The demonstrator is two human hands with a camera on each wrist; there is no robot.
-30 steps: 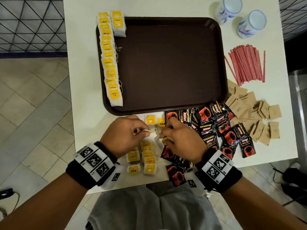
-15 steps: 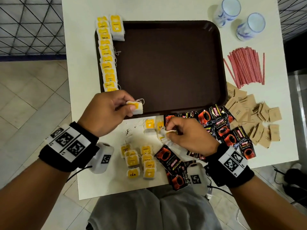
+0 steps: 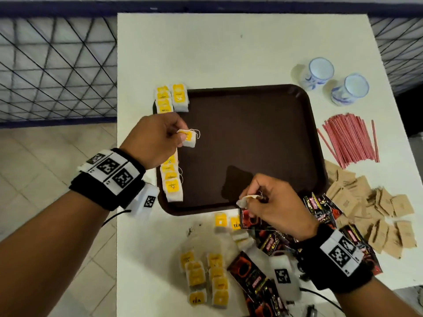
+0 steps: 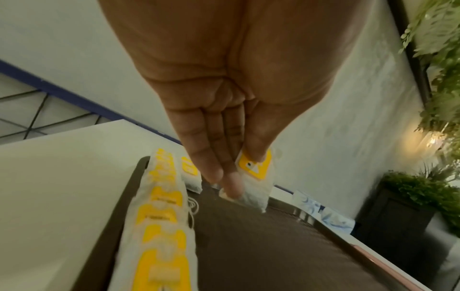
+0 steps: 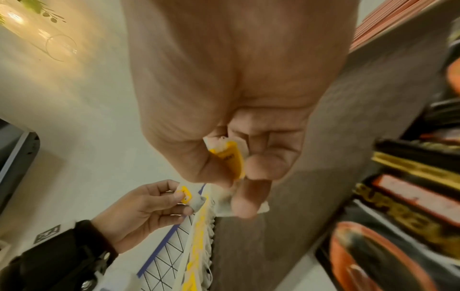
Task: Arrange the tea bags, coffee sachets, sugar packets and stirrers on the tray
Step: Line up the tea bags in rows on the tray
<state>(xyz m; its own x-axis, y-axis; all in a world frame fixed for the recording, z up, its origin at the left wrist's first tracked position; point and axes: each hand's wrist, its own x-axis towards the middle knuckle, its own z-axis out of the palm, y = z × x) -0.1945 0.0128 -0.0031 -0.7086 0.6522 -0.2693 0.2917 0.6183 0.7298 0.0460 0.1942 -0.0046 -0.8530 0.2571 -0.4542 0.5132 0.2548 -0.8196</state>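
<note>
A dark brown tray (image 3: 251, 143) lies on the white table (image 3: 206, 49), with a column of yellow-tagged tea bags (image 3: 171, 184) along its left rim. My left hand (image 3: 160, 138) pinches one tea bag (image 3: 188, 138) (image 4: 256, 173) above that column. My right hand (image 3: 272, 202) pinches another tea bag (image 3: 246, 200) (image 5: 229, 155) over the tray's near edge. Loose tea bags (image 3: 206, 277) lie on the table in front of me. Black coffee sachets (image 3: 258, 277), brown sugar packets (image 3: 370, 207) and red stirrers (image 3: 350, 138) lie to the right of the tray.
Two white-and-blue cups (image 3: 334, 81) stand at the table's far right. A blue-framed lattice railing (image 3: 57, 72) runs beyond the table's left side, over a tiled floor (image 3: 45, 161). Tea crumbs (image 3: 194, 227) speckle the table near the loose bags.
My left hand has carried its tea bag from the near pile up over the tray's left side. My right hand has lifted a second bag to the tray's near edge. The head view shifted.
</note>
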